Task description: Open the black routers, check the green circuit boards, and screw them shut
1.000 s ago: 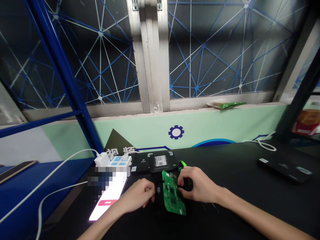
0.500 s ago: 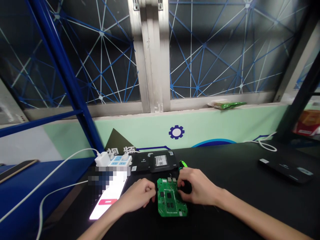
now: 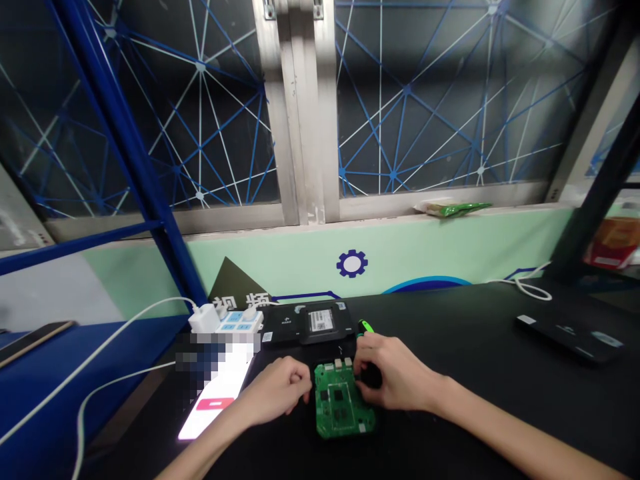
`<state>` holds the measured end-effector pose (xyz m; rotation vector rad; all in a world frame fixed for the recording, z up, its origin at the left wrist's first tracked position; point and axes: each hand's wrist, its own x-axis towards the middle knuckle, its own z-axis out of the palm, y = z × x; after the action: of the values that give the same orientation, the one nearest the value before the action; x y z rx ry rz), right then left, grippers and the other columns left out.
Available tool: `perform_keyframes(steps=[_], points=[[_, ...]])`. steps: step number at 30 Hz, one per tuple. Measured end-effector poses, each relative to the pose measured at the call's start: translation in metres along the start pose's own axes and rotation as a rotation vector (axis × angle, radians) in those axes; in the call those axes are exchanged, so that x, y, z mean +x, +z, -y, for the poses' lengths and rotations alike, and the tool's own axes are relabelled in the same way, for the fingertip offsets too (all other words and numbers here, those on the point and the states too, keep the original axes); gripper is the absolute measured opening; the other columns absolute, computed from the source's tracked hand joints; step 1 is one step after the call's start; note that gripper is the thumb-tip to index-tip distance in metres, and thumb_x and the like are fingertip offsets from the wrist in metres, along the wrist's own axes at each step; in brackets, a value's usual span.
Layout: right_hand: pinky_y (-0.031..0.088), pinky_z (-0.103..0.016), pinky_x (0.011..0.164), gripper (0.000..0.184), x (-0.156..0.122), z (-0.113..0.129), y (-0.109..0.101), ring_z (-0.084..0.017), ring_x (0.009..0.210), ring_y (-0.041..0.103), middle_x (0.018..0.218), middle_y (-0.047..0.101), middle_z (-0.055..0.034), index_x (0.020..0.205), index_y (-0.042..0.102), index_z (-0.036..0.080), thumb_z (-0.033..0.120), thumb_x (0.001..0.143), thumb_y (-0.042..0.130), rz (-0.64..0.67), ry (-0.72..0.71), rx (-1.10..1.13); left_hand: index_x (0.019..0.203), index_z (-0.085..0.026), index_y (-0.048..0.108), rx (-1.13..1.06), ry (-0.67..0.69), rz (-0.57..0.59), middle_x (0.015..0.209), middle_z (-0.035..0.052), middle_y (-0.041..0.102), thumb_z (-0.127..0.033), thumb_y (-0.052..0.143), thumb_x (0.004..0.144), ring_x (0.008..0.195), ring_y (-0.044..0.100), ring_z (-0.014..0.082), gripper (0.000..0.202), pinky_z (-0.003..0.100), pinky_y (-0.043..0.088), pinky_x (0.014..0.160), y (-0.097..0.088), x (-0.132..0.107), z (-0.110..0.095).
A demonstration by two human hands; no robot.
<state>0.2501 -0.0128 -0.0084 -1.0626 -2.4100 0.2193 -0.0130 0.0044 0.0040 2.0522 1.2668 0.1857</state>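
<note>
The right hand (image 3: 395, 381) clenches a dark, green-tipped tool (image 3: 367, 327) beside the right edge of the green circuit board (image 3: 340, 405), which lies flat on the black table (image 3: 475, 347). The left hand (image 3: 277, 393), half-curled, touches the board's left edge; whether it grips cannot be told

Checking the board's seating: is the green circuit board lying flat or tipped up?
Flat: the green circuit board lies face up on the black table, chips showing.

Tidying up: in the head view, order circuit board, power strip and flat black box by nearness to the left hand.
1. Circuit board, just right of the left hand.
2. Power strip, behind-left.
3. Flat black box, far right.
</note>
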Motion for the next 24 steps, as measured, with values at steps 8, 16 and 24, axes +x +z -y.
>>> perform_keyframes(steps=[8, 16, 24], points=[[0.047, -0.04, 0.087, 0.018, 0.004, -0.002, -0.009, -0.023, 0.086, 0.059, 0.092, 0.067, -0.0043, 0.097, 0.064, 0.021, 0.023, 0.079, 0.065, -0.161, -0.039, 0.021, 0.062, -0.019, 0.061, -0.002, -0.01, -0.002, 0.041, -0.0057, 0.051, -0.027, 0.043, 0.086, 0.043, 0.049, 0.0128, 0.031, 0.021, 0.04, 0.055, 0.001, -0.001, 0.0], [0.04, -0.048, 0.107, 0.073, 0.046, -0.018, 0.0, -0.033, 0.126, 0.049, 0.14, 0.055, -0.017, 0.141, 0.049, 0.014, 0.041, 0.077, 0.073, -0.108, -0.031, -0.021, 0.061, -0.019, 0.061, -0.014, -0.015, -0.011, 0.041, -0.0051, 0.054, -0.027, 0.042, 0.086, 0.041, 0.048, 0.0128, 0.032, 0.02, 0.04, 0.054, 0.001, 0.0, 0.003], [0.034, -0.056, 0.109, 0.099, 0.101, -0.041, 0.019, -0.039, 0.134, 0.043, 0.148, 0.047, -0.0204, 0.151, 0.04, 0.017, 0.065, 0.071, 0.074, 0.041, -0.068, -0.054, 0.061, -0.02, 0.061, 0.005, -0.039, -0.007, 0.042, -0.0042, 0.055, -0.025, 0.042, 0.083, 0.044, 0.053, 0.0144, 0.03, 0.021, 0.042, 0.057, -0.001, -0.002, -0.004]])
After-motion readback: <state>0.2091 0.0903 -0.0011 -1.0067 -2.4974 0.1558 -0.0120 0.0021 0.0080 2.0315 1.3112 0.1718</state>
